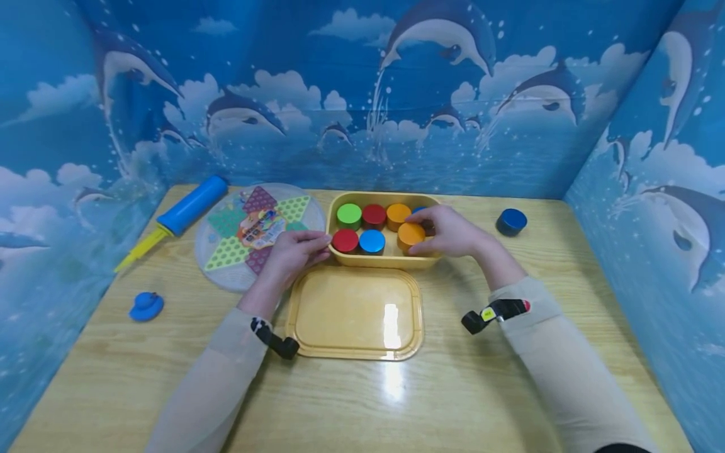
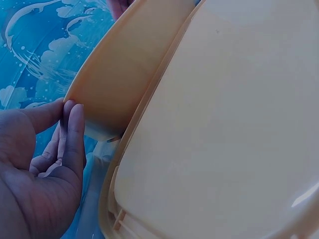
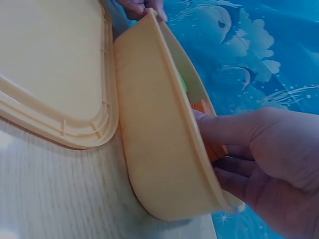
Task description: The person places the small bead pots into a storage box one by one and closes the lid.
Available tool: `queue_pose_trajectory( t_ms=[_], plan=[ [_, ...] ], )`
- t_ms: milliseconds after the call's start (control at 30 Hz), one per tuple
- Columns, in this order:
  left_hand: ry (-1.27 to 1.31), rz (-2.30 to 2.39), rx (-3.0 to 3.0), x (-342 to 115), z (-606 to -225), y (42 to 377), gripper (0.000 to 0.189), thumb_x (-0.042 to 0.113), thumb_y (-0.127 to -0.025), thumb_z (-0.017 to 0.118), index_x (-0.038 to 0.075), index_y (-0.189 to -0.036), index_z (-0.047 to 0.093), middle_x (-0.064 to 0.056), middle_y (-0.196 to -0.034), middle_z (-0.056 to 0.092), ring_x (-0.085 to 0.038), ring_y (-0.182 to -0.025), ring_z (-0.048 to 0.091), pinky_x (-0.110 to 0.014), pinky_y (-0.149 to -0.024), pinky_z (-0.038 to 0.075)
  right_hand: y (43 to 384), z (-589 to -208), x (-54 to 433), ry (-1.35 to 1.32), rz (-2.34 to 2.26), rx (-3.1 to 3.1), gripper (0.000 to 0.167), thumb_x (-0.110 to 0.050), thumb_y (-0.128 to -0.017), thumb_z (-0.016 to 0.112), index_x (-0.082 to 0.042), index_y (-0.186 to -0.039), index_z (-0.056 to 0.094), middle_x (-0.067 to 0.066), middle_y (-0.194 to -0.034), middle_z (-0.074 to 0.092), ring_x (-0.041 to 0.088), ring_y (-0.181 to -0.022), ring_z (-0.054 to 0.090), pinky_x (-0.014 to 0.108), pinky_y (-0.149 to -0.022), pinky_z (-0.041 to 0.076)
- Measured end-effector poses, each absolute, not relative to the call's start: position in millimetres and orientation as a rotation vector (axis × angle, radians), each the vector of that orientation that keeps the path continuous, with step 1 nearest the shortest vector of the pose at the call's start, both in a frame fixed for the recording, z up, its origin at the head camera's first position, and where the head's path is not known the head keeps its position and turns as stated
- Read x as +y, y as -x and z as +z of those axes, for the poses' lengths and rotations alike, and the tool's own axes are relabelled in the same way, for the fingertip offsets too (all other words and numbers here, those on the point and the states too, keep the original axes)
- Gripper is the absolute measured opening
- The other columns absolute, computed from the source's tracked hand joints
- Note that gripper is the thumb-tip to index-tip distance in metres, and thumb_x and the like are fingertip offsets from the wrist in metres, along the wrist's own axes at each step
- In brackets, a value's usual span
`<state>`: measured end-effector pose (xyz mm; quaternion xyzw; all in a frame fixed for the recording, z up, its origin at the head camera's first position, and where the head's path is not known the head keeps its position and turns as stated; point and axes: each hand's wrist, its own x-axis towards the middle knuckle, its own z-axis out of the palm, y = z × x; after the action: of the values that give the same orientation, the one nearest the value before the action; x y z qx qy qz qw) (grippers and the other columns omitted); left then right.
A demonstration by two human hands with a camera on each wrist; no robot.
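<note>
A yellow plastic box stands mid-table with several short round blocks in it. Among them are a green block, a red block and a light blue block. With thumb and fingers my left hand pinches the box's left rim, as the left wrist view also shows. My right hand reaches over the right end and grips an orange round block inside. A dark blue block behind it is partly hidden by that hand. In front of the box lies its yellow lid.
A dark blue round block sits outside the box to the right. On the left lie a round Chinese checkers board, a blue and yellow hand pump and a small blue object. Dolphin-print cloth walls the table.
</note>
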<state>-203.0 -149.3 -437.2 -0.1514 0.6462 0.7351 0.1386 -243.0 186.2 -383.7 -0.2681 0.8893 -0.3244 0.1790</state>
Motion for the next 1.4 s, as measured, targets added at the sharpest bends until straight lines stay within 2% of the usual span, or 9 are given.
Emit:
queue_pose_trajectory(
  t_ms=[200, 567, 867, 1200, 1400],
  plan=[
    [0.443, 2.131, 1.862, -150.8, -439.4, 203.4, 0.034, 0.005, -0.102, 0.073, -0.009, -0.132, 0.066, -0.016, -0.113, 0.069, -0.016, -0.084, 0.075, -0.031, -0.088, 0.065, 249.4, -392.0, 179.1, 0.769, -0.864, 2.489, 0.061, -0.015, -0.093, 0.085, 0.002, -0.146, 0.060, 0.019, -0.143, 0.061, 0.032, -0.125, 0.060, 0.050, -0.110, 0.053],
    [0.438, 2.135, 1.841, -149.3, -439.4, 204.2, 0.031, 0.004, -0.101, 0.073, -0.008, -0.130, 0.067, -0.015, -0.111, 0.070, -0.017, -0.085, 0.075, -0.032, -0.089, 0.065, 254.2, -398.1, 170.9, 0.779, -0.849, 2.486, 0.057, -0.006, -0.090, 0.087, 0.005, -0.140, 0.064, 0.020, -0.138, 0.065, 0.035, -0.127, 0.062, 0.049, -0.110, 0.054],
    [0.429, 2.129, 1.856, -150.8, -439.0, 202.6, 0.031, 0.005, -0.102, 0.073, -0.008, -0.129, 0.068, -0.016, -0.112, 0.070, -0.017, -0.085, 0.075, -0.033, -0.090, 0.065, 252.8, -397.6, 166.1, 0.728, -0.882, 2.457, 0.057, -0.009, -0.091, 0.087, 0.003, -0.142, 0.063, 0.019, -0.141, 0.063, 0.036, -0.131, 0.060, 0.047, -0.109, 0.055],
    [0.423, 2.103, 1.871, -150.4, -439.2, 202.0, 0.034, 0.007, -0.102, 0.073, -0.007, -0.133, 0.066, -0.017, -0.118, 0.068, -0.017, -0.088, 0.075, -0.032, -0.091, 0.065, 250.4, -397.5, 169.8, 0.709, -1.006, 2.373, 0.057, -0.005, -0.092, 0.084, 0.006, -0.143, 0.061, 0.021, -0.145, 0.061, 0.037, -0.134, 0.058, 0.047, -0.110, 0.055],
    [0.417, 2.122, 1.872, -150.1, -440.6, 202.1, 0.035, 0.006, -0.102, 0.073, -0.008, -0.133, 0.065, -0.016, -0.114, 0.070, -0.015, -0.085, 0.075, -0.031, -0.088, 0.065, 247.1, -390.0, 178.6, 0.704, -1.036, 2.393, 0.061, -0.008, -0.093, 0.084, 0.006, -0.146, 0.057, 0.021, -0.146, 0.059, 0.036, -0.133, 0.059, 0.046, -0.113, 0.052]
  ],
)
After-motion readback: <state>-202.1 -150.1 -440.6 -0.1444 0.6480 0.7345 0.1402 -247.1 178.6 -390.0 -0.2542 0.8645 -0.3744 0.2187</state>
